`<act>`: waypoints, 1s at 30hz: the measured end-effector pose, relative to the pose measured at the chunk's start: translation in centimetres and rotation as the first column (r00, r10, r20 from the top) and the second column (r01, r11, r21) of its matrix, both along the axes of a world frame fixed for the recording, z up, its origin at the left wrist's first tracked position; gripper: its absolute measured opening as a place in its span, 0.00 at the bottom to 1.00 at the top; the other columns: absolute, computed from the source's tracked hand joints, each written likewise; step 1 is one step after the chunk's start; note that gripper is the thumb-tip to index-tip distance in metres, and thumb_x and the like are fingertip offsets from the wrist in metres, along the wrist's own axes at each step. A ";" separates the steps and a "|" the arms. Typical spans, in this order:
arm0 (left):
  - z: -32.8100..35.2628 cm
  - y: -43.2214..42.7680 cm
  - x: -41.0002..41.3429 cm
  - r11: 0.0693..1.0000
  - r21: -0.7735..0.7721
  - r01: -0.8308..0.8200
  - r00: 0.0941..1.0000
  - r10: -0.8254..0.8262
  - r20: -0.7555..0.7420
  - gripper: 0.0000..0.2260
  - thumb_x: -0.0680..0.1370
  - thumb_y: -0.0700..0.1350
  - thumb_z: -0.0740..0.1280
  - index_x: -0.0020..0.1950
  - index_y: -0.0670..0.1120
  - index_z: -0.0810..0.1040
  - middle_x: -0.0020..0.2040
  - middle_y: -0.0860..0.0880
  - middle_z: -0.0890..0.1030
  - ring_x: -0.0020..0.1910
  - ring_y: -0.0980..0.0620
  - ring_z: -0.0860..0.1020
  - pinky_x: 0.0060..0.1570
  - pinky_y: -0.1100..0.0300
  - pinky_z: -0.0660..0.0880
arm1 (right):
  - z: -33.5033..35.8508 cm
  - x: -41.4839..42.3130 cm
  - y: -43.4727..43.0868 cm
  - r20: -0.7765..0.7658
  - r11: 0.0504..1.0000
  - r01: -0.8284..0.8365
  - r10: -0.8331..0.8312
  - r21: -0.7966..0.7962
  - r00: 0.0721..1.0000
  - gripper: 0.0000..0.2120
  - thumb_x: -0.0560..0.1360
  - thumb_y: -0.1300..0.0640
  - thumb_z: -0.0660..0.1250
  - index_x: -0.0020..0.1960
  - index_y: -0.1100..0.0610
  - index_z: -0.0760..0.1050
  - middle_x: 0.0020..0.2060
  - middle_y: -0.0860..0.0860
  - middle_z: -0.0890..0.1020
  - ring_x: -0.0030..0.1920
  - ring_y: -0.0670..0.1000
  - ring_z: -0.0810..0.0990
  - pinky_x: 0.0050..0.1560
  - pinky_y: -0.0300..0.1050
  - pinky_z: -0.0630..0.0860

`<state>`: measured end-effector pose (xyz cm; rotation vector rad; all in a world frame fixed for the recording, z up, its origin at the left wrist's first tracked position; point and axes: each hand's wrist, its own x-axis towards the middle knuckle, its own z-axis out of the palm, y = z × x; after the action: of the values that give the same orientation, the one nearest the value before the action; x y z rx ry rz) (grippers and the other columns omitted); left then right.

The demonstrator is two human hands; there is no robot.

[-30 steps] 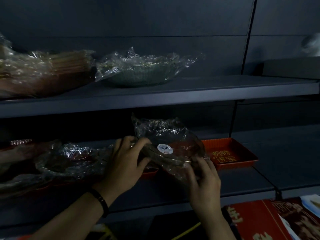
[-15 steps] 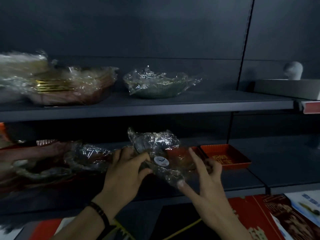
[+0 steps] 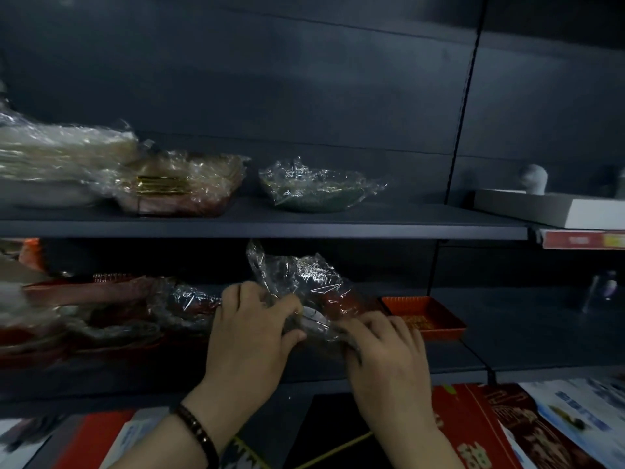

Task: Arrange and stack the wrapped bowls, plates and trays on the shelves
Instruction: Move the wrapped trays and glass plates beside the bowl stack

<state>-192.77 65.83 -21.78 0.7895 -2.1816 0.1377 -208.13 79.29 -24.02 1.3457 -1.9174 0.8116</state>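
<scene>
Overhead, the dark upper shelf [image 3: 304, 228] spans the view, carrying a blurred stack of wrapped trays [image 3: 57, 164] at the far left, a wrapped gold-edged tray [image 3: 182, 187] beside it, and a wrapped green bowl [image 3: 314, 191] standing apart to the right. Below it runs the lower shelf [image 3: 439, 357], whose left part is crowded with wrapped red trays [image 3: 101, 316] lying in a loose, overlapping heap. Near the middle of that shelf, both hands meet on a wrapped bowl [image 3: 311, 299], held just above the shelf surface with its loose plastic bunched upward toward the shelf above. The left hand [image 3: 250, 340], with a dark beaded bracelet [image 3: 196, 431] on its wrist, has its grip closed over the bowl's left side, thumb underneath and fingers curled over the top. The right hand [image 3: 385, 357] clasps the bowl's right lower edge, fingers folded onto the plastic; motion blur makes it hard to say how firmly. Just right of the hands an unwrapped orange tray [image 3: 426, 316] with gold lettering lies flat on the lower shelf. A small white sticker [image 3: 314, 319] shows on the bowl between the two hands.
</scene>
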 end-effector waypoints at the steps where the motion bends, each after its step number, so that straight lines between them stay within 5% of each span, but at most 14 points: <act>1: 0.4 0.4 0.4 1.000 0.003 0.015 1.000 -0.015 -0.005 0.14 0.75 0.63 0.75 0.56 0.64 0.76 0.54 0.53 0.67 0.59 0.49 0.66 0.57 0.53 0.74 | 0.4 0.0 0.3 -0.010 1.000 -0.016 0.016 -0.014 1.000 0.21 0.67 0.62 0.81 0.57 0.46 0.83 0.50 0.46 0.82 0.51 0.55 0.80 0.50 0.58 0.78; 6: 2.6 1.7 3.4 0.980 0.128 0.151 0.987 -0.141 -0.079 0.32 0.72 0.60 0.79 0.72 0.68 0.68 0.61 0.58 0.67 0.62 0.55 0.67 0.61 0.56 0.74 | 3.3 0.7 2.5 -0.036 0.990 -0.087 0.084 -0.115 0.996 0.21 0.66 0.71 0.77 0.53 0.52 0.85 0.46 0.46 0.82 0.47 0.53 0.79 0.42 0.52 0.79; 13: 7.4 1.3 7.0 0.984 -0.030 0.177 0.966 -0.180 -0.187 0.19 0.76 0.57 0.75 0.66 0.61 0.80 0.60 0.56 0.74 0.59 0.51 0.76 0.55 0.50 0.81 | 7.2 1.2 5.9 -0.085 0.966 -0.160 0.146 -0.201 0.986 0.18 0.68 0.68 0.78 0.55 0.54 0.86 0.49 0.46 0.82 0.49 0.50 0.80 0.44 0.50 0.81; 16: 8.7 1.7 7.9 0.970 -0.032 0.240 0.957 -0.242 -0.159 0.15 0.76 0.61 0.72 0.63 0.65 0.80 0.58 0.61 0.72 0.58 0.57 0.76 0.55 0.53 0.81 | 8.1 1.9 6.7 -0.104 0.953 -0.179 0.158 -0.244 0.982 0.17 0.67 0.68 0.77 0.54 0.54 0.87 0.49 0.46 0.82 0.48 0.51 0.81 0.41 0.51 0.82; 20: 10.6 2.5 8.7 0.961 -0.009 0.275 0.956 -0.275 -0.102 0.15 0.75 0.69 0.69 0.61 0.71 0.77 0.55 0.66 0.74 0.52 0.63 0.78 0.52 0.57 0.80 | 9.5 2.7 7.8 -0.088 0.955 -0.142 0.123 -0.261 0.988 0.21 0.61 0.68 0.84 0.52 0.53 0.88 0.48 0.46 0.83 0.42 0.48 0.81 0.40 0.40 0.77; 23: 12.5 2.8 8.7 0.962 -0.093 0.256 0.957 -0.266 -0.115 0.16 0.75 0.69 0.68 0.61 0.69 0.78 0.51 0.66 0.77 0.49 0.62 0.80 0.49 0.57 0.81 | 10.7 2.6 7.9 -0.066 0.952 -0.123 0.108 -0.280 0.992 0.24 0.61 0.67 0.86 0.52 0.50 0.87 0.51 0.43 0.82 0.43 0.48 0.82 0.37 0.45 0.81; 30: 18.2 -0.2 6.3 0.967 -0.174 0.185 0.950 -0.221 -0.222 0.15 0.74 0.68 0.72 0.58 0.66 0.82 0.53 0.63 0.76 0.46 0.59 0.80 0.48 0.51 0.83 | 16.5 -0.3 3.8 -0.117 0.922 -0.193 0.162 -0.336 0.980 0.11 0.75 0.60 0.77 0.57 0.53 0.84 0.53 0.45 0.79 0.46 0.46 0.79 0.44 0.40 0.80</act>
<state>-186.50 65.65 -3.55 0.4658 -1.9816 0.0958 -208.41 83.14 -7.52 1.3218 -1.5123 1.1031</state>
